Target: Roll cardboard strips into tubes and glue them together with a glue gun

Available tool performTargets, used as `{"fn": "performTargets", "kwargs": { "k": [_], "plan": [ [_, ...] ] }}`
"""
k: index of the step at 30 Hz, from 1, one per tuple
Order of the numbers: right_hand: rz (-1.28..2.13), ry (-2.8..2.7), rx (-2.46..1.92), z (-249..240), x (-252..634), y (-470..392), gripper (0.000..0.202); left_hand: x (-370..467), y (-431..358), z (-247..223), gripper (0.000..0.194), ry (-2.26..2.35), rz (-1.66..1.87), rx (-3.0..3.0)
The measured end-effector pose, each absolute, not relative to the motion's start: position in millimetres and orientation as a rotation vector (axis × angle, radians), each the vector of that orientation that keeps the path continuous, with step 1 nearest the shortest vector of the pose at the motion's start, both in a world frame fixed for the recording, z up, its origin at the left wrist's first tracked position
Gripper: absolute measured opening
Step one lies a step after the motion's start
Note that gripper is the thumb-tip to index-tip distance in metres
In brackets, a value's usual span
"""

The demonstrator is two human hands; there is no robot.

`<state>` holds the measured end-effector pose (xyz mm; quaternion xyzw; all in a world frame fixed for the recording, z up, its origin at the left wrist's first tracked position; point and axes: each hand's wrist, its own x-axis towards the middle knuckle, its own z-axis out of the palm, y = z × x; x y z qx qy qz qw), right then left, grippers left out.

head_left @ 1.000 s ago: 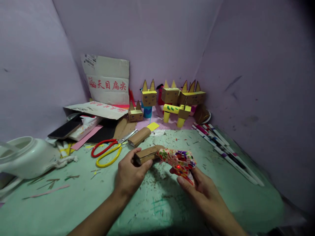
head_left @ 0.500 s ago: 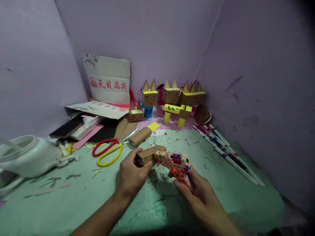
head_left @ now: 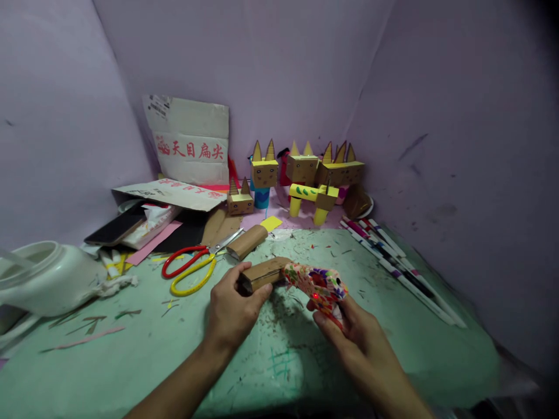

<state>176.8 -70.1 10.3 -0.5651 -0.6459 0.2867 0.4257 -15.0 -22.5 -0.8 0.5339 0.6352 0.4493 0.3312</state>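
Observation:
My left hand (head_left: 236, 305) grips a short brown cardboard tube (head_left: 265, 273) by its near left end, thumb in front and fingers behind. In my right hand (head_left: 349, 331) is a flower-patterned hot glue gun (head_left: 315, 284) with a small red light lit on its side. The gun points left, its tip at the right end of the tube; whether they touch I cannot tell. Just behind lies a second cardboard tube (head_left: 247, 241). Scissors (head_left: 212, 256) with one red and one yellow handle lie open to the left of it.
Cardboard animal figures (head_left: 303, 171) with pointed ears stand at the back. Several markers (head_left: 397, 265) lie along the right side. A white pot (head_left: 56, 276) stands at the left, by paper, a phone (head_left: 114, 224) and cardboard sheets (head_left: 187, 137). Scraps litter the green table (head_left: 174, 361).
The glue gun in my right hand has shifted slightly right along the tube, toward its far end. My left hand keeps its hold. The view has moved a little.

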Motion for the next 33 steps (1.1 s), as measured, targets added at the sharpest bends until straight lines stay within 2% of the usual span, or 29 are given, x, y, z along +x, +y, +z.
{"fn": "performTargets", "kwargs": {
  "k": [7, 14, 33],
  "plan": [
    [0.835, -1.570, -1.407, 5.6, 177.2, -68.8, 0.024, -15.1, -22.8, -4.4, 0.059, 1.670, 1.181, 1.411],
    [0.891, -1.589, -1.367, 14.8, 166.1, -74.1, 0.036, -12.1, -23.6, 2.1, 0.056, 1.701, 1.177, 1.434],
    [0.867, -1.579, -1.419, 12.9, 168.5, -70.6, 0.031, -13.0, -24.0, -0.5, 0.054, 1.659, 1.189, 1.401]
  ]
}}
